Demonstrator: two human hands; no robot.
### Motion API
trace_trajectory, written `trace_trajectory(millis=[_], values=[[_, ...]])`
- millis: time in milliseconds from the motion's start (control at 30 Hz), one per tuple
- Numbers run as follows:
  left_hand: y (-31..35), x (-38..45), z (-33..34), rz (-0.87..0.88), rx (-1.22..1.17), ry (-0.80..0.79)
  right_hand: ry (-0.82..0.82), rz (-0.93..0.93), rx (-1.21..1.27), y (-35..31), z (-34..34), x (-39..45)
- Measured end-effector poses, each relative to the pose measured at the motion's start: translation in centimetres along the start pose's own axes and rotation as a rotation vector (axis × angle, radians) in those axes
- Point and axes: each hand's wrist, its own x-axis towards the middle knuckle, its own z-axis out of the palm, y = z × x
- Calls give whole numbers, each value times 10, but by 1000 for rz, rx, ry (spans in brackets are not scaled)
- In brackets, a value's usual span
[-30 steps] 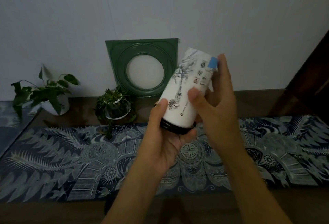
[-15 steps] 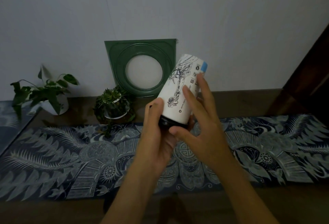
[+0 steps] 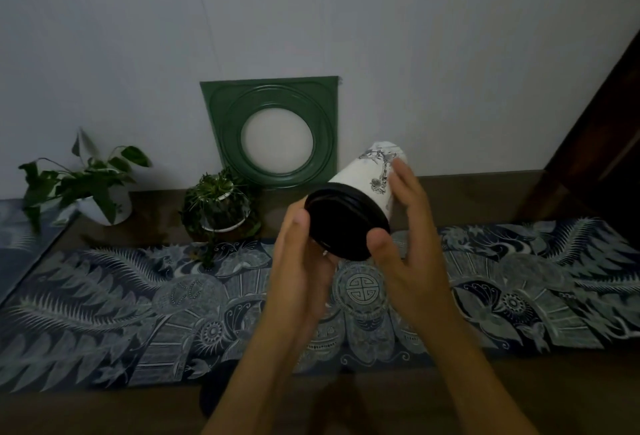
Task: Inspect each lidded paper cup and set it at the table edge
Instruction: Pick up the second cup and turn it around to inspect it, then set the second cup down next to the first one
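Note:
I hold one white paper cup [image 3: 363, 178] with an ink drawing and a black lid [image 3: 346, 220] in the air above the table, tilted so the lid faces me and the base points toward the wall. My left hand [image 3: 298, 261] cups the lid's left and lower side. My right hand [image 3: 405, 227] grips the right side, thumb on the lid rim and fingers along the cup wall. No other cup is in view.
A blue patterned runner [image 3: 138, 303] covers the dark wooden table [image 3: 485, 192]. Two potted plants [image 3: 86, 189] [image 3: 220, 206] stand at the back left, beside a green square plaque [image 3: 273, 130] leaning on the wall. A dark wooden panel [image 3: 602, 144] rises at right.
The cup has tipped over from lid-down toward lid-facing-me and dropped slightly. My right hand shifted from the front of the cup to its right side.

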Motion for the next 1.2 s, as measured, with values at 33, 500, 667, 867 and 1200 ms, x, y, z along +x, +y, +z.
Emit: trace_trajectory(millis=[33, 500, 667, 867, 1200], values=[[0, 0, -2, 1, 3, 11, 2, 42, 43, 0, -1, -2], [-27, -23, -15, -62, 183, 61, 20, 415, 259, 24, -14, -34], [-42, -40, -24, -131, 202, 143, -17, 540, 320, 44, -10, -55], [-65, -67, -38, -211, 257, 275, -84, 674, 393, 65, -6, -88], [-116, -109, -65, -336, 226, 476, -159, 997, 501, 103, 6, -144]])
